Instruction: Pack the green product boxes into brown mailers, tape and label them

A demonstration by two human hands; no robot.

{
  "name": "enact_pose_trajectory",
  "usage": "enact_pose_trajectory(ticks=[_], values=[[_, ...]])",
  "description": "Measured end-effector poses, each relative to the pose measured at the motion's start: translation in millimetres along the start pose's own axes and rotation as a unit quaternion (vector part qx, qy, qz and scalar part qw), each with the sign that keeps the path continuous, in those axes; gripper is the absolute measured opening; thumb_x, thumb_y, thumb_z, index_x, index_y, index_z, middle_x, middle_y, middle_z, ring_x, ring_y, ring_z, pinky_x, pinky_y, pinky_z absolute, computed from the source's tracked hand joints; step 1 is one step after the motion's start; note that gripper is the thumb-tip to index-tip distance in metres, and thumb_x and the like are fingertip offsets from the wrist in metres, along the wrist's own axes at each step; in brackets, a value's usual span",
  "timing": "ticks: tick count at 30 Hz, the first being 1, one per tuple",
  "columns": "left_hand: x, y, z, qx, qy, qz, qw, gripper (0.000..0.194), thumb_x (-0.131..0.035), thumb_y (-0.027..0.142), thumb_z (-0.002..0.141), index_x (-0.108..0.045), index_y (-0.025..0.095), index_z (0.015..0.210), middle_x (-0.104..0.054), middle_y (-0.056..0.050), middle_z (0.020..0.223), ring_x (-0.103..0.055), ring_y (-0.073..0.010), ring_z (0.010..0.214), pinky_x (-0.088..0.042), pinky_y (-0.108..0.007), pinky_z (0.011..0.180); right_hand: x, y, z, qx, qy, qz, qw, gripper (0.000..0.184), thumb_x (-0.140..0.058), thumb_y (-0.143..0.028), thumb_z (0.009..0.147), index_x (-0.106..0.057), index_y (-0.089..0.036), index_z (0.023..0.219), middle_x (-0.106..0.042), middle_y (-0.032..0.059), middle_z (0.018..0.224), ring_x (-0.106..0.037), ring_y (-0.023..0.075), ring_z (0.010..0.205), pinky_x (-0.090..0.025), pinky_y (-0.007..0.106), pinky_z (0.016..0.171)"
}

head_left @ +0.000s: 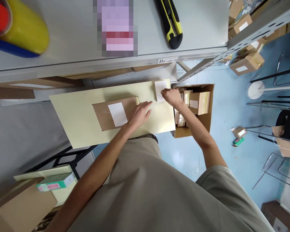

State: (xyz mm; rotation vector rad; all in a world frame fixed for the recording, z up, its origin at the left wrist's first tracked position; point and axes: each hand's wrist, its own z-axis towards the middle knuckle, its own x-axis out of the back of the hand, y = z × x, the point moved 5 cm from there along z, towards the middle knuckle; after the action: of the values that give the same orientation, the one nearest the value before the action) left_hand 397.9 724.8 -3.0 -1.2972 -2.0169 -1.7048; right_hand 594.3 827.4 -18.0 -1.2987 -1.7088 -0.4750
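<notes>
On a pale yellow board [79, 129] lies a closed brown cardboard box [100, 112] with a white label [117, 114] on its top. My left hand [140, 115] rests at the right end of this box, its fingers stretched out towards the right and holding nothing. At the board's far right corner is a white paper pad [159, 88], which looks like blank labels. My right hand [172, 96] has its fingers curled together at the pad's right edge, pinching the paper. The fingertips are partly hidden.
Right of the board stands an open carton [211, 109] holding several small boxes. A metal shelf [74, 38] in front carries a yellow-black utility knife [171, 25] and a yellow bottle [30, 27]. A green-white box [55, 182] sits lower left. Chairs and cartons occupy the blue floor at right.
</notes>
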Motion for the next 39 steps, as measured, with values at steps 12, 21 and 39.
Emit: enact_pose_trajectory(ticks=[12,21,39], values=[[-28.3,-10.7,128.5,0.011,-0.156,0.145,0.977,0.093,-0.069,0.031,0.103,-0.028,-0.002,0.180,-0.016,-0.031,0.191,-0.015,-0.0445,0.181,-0.026,-0.055,0.146,96.4,16.1,58.7,-0.107,0.138,0.050,0.983,0.046,-0.046,-0.031,0.127,-0.075,0.003,0.137,-0.080,0.0254,0.135,-0.072,0.0244,0.123,-0.045,0.038,0.106],[-36.3,-25.2,142.9,0.030,-0.191,0.140,0.971,0.098,-0.074,0.038,0.101,-0.031,0.000,0.180,-0.019,-0.028,0.192,-0.017,-0.0413,0.181,-0.025,-0.049,0.146,87.7,12.0,56.6,-0.110,0.130,0.040,0.985,0.046,-0.043,-0.035,0.127,-0.078,-0.007,0.136,-0.082,0.0208,0.138,-0.074,0.0265,0.120,-0.048,0.039,0.105],[7.9,-8.5,103.5,0.090,0.025,-0.195,0.976,0.063,-0.076,0.040,0.097,-0.068,0.010,0.152,-0.059,-0.027,0.171,-0.054,-0.0393,0.163,-0.048,-0.054,0.133,33.0,-40.4,-85.6,-0.251,0.357,0.384,0.814,0.059,-0.046,-0.069,0.115,-0.081,-0.022,0.119,-0.083,0.0158,0.121,-0.081,0.0330,0.110,-0.068,0.049,0.098]])
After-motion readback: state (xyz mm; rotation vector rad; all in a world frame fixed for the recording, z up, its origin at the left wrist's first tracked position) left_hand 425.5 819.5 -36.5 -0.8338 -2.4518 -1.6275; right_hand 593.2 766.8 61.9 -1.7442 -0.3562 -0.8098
